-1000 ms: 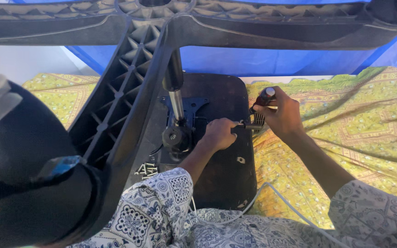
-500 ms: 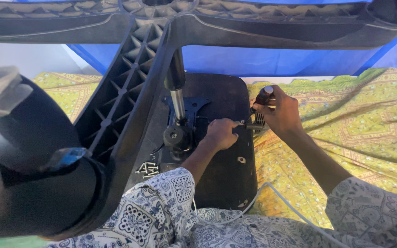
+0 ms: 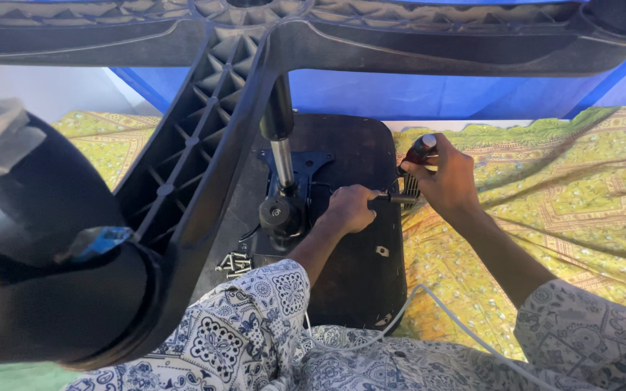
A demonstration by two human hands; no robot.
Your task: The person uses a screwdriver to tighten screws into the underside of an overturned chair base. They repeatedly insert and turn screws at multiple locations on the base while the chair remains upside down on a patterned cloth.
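Note:
An upturned office chair lies before me: its dark seat underside (image 3: 360,268) faces up, with a black metal plate (image 3: 306,168) and a gas cylinder (image 3: 278,137) rising to the black star base (image 3: 204,145). My left hand (image 3: 351,208) is closed on the seat near the plate, at the tip of a tool. My right hand (image 3: 445,177) grips a power screwdriver (image 3: 420,150) with a red and black body, its bit pointing left toward my left hand.
A black caster wheel (image 3: 34,239) with a blue tag looms at the near left. Several loose screws (image 3: 232,263) lie on the seat beside the cylinder. A yellow-green patterned cloth (image 3: 545,195) covers the floor, with a blue sheet (image 3: 429,90) behind. A white cable (image 3: 429,308) crosses my lap.
The view has shifted slightly, so the caster at left sits differently in frame. Both hands stay at the same spot on the seat with the screwdriver.

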